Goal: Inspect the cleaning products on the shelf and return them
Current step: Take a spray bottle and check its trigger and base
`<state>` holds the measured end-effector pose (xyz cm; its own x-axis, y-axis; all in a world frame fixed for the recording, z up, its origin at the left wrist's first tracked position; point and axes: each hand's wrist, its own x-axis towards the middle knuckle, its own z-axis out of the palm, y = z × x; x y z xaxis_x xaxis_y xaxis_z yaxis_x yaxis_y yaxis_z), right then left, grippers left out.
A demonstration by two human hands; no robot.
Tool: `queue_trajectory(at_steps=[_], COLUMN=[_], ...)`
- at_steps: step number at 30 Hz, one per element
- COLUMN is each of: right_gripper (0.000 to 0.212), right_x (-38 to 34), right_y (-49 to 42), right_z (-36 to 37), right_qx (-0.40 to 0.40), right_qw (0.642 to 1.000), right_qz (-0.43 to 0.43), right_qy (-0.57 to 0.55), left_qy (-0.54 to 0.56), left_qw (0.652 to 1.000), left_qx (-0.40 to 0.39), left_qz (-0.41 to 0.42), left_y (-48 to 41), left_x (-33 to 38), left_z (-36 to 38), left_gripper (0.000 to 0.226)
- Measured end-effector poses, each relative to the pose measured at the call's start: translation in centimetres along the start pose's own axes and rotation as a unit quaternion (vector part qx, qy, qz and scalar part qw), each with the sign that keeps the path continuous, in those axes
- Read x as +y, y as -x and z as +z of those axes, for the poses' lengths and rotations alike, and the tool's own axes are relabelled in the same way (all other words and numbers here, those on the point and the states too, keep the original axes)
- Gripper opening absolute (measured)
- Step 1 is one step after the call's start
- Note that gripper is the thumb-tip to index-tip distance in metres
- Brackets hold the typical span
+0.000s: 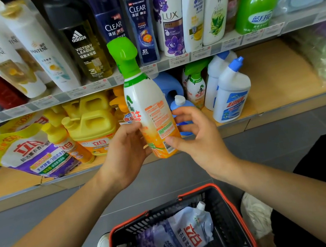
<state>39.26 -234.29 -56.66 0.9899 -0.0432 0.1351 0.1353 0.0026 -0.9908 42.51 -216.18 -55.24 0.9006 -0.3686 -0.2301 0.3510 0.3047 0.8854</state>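
Green trigger top, white-to-orange body: that spray bottle [152,112] is held up in front of the lower shelf [277,76], upright with a slight lean, back label facing the person. The left hand [123,150] has the real hold, fingers wrapped round the lower half from the left side. The right hand [196,137] is much looser. Its thumb touches the label down by the barcode, and the other fingers are spread and gently curved just beside the bottle, not closed round it as far as I can see.

Looks to me like the label-reading part of the job, with the put-back not yet done. If it were me, I'd let the left hand carry the weight and use the right thumb only to turn the label. A trigger-top bottle is probably top-heavy, and that glossy wrap looks slippery.

For the return, its twin [195,84] stands further back on that shelf, between a blue bottle [186,105] and the white toilet cleaner bottles [232,96], so the spot in front of it seems the obvious home. Go in base first, keep the nozzle clear of the upper shelf's price rail [180,58], and don't bump the blue one, which is right behind the right hand's fingers. The basket [228,198] on the floor below holds a pouch [181,241], so I wouldn't let the bottle slip that way.
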Motion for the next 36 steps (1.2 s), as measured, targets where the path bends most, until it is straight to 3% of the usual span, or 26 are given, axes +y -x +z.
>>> queue_trajectory(at_steps=[4, 6, 10, 12, 20, 24, 29, 36], right_gripper=[0.03, 0.035, 0.05, 0.048, 0.055, 0.038, 0.047, 0.047], right_x=[-0.4, -0.4, -0.2, -0.1, -0.8, -0.4, 0.1, -0.1], right_y=[-0.4, -0.6, -0.9, -1.0, -1.1, -1.2, -1.4, -1.4], right_z=[0.0, -0.1, -0.5, -0.6, -0.7, -0.9, -1.1, -1.0], right_qx=[0.005, 0.0, -0.002, -0.01, -0.022, -0.054, -0.114, -0.129], right_qw=[0.999, 0.999, 0.998, 0.997, 0.979, 0.946, 0.898, 0.916], right_qz=[0.004, 0.025, 0.052, 0.066, 0.138, 0.185, 0.241, 0.232], right_qy=[-0.032, -0.048, -0.021, -0.025, -0.148, -0.261, -0.349, -0.3], left_qy=[-0.105, -0.137, -0.161, -0.178, -0.175, -0.178, -0.208, -0.218], left_qw=[0.994, 0.989, 0.983, 0.979, 0.979, 0.977, 0.966, 0.961], left_qx=[0.028, 0.024, 0.045, 0.046, 0.023, -0.006, 0.01, 0.024], left_qz=[0.027, 0.047, 0.08, 0.085, 0.105, 0.117, 0.151, 0.17], left_y=[-0.1, 0.0, 0.3, 0.4, 0.3, 0.6, 1.1, 1.7], left_x=[-0.3, -0.5, -0.9, -0.9, -0.3, -0.3, 0.0, 0.3], left_z=[-0.2, -0.3, -0.2, -0.2, -0.1, 0.3, 0.5, 0.4], left_gripper=[0.041, 0.039, 0.046, 0.049, 0.053, 0.062, 0.072, 0.073])
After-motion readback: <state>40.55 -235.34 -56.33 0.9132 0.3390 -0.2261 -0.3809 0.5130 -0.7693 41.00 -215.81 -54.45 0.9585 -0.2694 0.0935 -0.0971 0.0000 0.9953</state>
